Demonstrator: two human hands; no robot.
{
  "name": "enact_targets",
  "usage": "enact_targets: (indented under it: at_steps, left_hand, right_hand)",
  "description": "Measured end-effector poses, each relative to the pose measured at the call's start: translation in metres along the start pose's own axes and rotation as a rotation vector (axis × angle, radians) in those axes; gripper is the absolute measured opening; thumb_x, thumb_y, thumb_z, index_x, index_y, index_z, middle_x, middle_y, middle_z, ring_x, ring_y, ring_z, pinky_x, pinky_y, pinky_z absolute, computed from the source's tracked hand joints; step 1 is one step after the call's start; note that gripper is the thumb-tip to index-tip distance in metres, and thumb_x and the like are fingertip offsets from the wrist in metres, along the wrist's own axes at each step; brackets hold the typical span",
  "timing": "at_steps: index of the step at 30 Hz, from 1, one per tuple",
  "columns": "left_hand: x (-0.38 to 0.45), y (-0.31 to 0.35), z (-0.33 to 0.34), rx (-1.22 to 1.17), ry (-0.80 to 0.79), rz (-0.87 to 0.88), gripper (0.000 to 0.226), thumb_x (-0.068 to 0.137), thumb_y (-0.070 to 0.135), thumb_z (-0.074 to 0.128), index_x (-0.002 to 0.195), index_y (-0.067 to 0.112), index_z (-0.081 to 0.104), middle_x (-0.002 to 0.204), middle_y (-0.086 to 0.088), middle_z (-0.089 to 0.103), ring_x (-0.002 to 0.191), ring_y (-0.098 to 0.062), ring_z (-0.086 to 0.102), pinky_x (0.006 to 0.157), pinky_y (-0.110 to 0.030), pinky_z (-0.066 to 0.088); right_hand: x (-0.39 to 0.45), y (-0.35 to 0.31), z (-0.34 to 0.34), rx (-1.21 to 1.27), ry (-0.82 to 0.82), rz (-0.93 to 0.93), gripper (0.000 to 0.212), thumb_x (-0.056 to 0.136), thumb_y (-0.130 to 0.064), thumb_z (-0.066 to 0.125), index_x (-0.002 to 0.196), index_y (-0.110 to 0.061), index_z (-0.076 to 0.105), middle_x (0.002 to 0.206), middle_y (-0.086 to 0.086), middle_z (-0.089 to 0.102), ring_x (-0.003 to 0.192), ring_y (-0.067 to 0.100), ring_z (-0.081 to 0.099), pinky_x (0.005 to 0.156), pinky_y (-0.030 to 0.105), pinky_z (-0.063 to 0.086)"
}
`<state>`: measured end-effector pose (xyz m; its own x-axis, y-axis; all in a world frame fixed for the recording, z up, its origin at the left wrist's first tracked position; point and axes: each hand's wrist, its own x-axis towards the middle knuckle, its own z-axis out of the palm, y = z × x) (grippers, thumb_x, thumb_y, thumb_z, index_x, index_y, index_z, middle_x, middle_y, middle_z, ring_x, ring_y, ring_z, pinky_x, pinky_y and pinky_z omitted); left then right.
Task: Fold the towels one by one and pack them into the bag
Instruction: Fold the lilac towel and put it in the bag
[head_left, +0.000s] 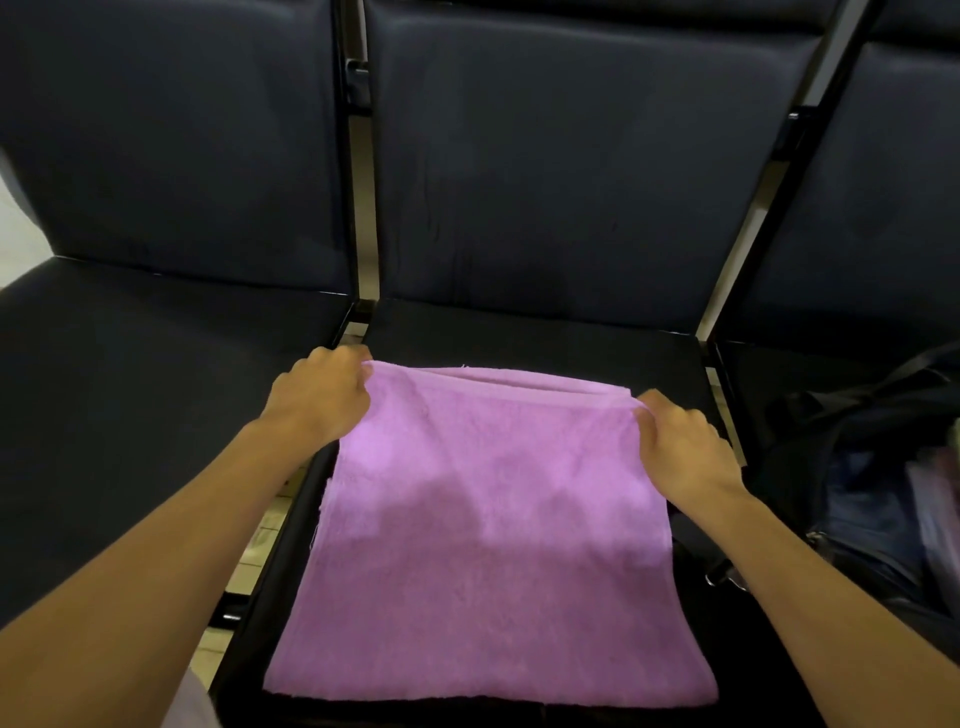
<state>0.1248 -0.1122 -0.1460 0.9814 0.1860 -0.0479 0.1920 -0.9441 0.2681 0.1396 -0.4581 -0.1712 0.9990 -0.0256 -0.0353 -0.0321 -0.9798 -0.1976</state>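
A purple towel (488, 530) lies folded over on the middle black seat (545, 332), its doubled edges at the far side. My left hand (319, 397) pinches the towel's far left corner. My right hand (685, 447) pinches the far right corner. Both hands hold the top layer's edge against the seat. A dark bag (872, 467) stands open on the seat to the right, with cloth inside it.
Dark padded seats run left (130, 395) and right, with backrests (561, 156) behind. Metal frame bars separate the seats. Pale tiled floor (260, 545) shows through the gap on the left.
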Motion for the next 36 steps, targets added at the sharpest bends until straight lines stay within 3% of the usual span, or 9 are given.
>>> enact_targets:
  at_steps: [5, 10, 14, 21, 24, 29, 31, 34, 36]
  left_hand:
    - [0.0, 0.007, 0.003, 0.021, -0.023, 0.002, 0.018, 0.102, 0.016, 0.043, 0.111, 0.012, 0.057, 0.079, -0.001, 0.052, 0.071, -0.021, 0.058, 0.063, -0.033, 0.044]
    - [0.002, 0.015, 0.005, 0.041, -0.037, -0.013, 0.016, 0.101, 0.015, 0.043, 0.11, 0.012, 0.056, 0.078, 0.0, 0.049, 0.073, -0.022, 0.058, 0.065, -0.035, 0.045]
    - [0.004, 0.011, 0.007, 0.031, -0.034, -0.035, 0.018, 0.101, 0.016, 0.043, 0.115, 0.013, 0.055, 0.086, -0.004, 0.053, 0.076, -0.023, 0.059, 0.066, -0.034, 0.046]
    - [0.017, 0.008, 0.015, -0.005, -0.008, -0.078, 0.02, 0.099, 0.01, 0.046, 0.118, 0.013, 0.05, 0.085, -0.006, 0.054, 0.072, -0.024, 0.058, 0.065, -0.037, 0.05]
    - [0.02, 0.007, 0.021, -0.038, 0.062, -0.084, 0.021, 0.1, 0.01, 0.046, 0.12, 0.014, 0.041, 0.074, -0.003, 0.05, 0.063, -0.021, 0.054, 0.058, -0.036, 0.047]
    - [0.024, 0.003, 0.033, -0.054, 0.095, -0.072, 0.027, 0.101, 0.012, 0.043, 0.127, 0.011, 0.036, 0.073, -0.005, 0.054, 0.057, -0.019, 0.052, 0.047, -0.029, 0.034]
    - [0.025, 0.0, 0.04, -0.066, 0.052, -0.075, 0.028, 0.1, 0.011, 0.043, 0.127, 0.01, 0.036, 0.079, -0.009, 0.057, 0.06, -0.02, 0.054, 0.049, -0.03, 0.037]
    - [0.027, -0.001, 0.045, -0.056, -0.023, -0.028, 0.029, 0.097, 0.005, 0.047, 0.124, 0.009, 0.039, 0.101, -0.012, 0.059, 0.072, -0.021, 0.054, 0.059, -0.031, 0.043]
    - [0.029, 0.0, 0.05, -0.021, -0.097, 0.018, 0.043, 0.095, 0.005, 0.052, 0.135, 0.01, 0.038, 0.135, -0.013, 0.049, 0.112, -0.028, 0.055, 0.09, -0.037, 0.05]
  right_hand:
    - [0.005, -0.005, -0.002, 0.103, 0.017, 0.061, 0.027, 0.106, -0.024, 0.038, 0.126, -0.015, 0.053, 0.086, 0.007, 0.061, 0.072, 0.024, 0.062, 0.061, 0.037, 0.056]
    - [0.007, -0.027, 0.003, 0.139, -0.025, 0.06, 0.024, 0.102, -0.011, 0.041, 0.121, -0.011, 0.056, 0.086, 0.006, 0.059, 0.076, 0.025, 0.061, 0.061, 0.034, 0.048]
    - [0.011, -0.04, -0.001, 0.213, -0.021, 0.09, 0.019, 0.101, -0.016, 0.045, 0.116, -0.01, 0.055, 0.09, 0.005, 0.057, 0.078, 0.021, 0.058, 0.066, 0.036, 0.05]
    - [0.017, -0.035, -0.001, 0.312, 0.004, 0.169, 0.017, 0.102, -0.016, 0.043, 0.112, -0.011, 0.056, 0.095, 0.008, 0.059, 0.085, 0.025, 0.061, 0.075, 0.041, 0.055]
    - [0.022, -0.031, 0.01, 0.349, 0.012, 0.176, 0.014, 0.1, -0.01, 0.044, 0.103, -0.011, 0.058, 0.096, 0.009, 0.062, 0.081, 0.023, 0.061, 0.075, 0.041, 0.057]
    - [0.031, -0.028, 0.023, 0.41, 0.076, 0.199, 0.017, 0.102, -0.011, 0.043, 0.109, -0.008, 0.058, 0.101, 0.008, 0.059, 0.085, 0.023, 0.058, 0.07, 0.034, 0.049]
    - [0.034, -0.023, 0.031, 0.418, 0.043, 0.196, 0.019, 0.103, -0.01, 0.042, 0.109, -0.005, 0.059, 0.105, 0.011, 0.061, 0.089, 0.025, 0.059, 0.073, 0.035, 0.049]
    - [0.035, -0.015, 0.045, 0.363, 0.0, 0.122, 0.025, 0.102, -0.009, 0.047, 0.118, -0.003, 0.065, 0.144, 0.014, 0.05, 0.13, 0.03, 0.049, 0.103, 0.038, 0.044]
    - [0.035, -0.012, 0.048, 0.338, -0.032, 0.092, 0.021, 0.098, -0.012, 0.057, 0.113, -0.007, 0.07, 0.15, 0.007, 0.044, 0.138, 0.026, 0.04, 0.109, 0.037, 0.038]
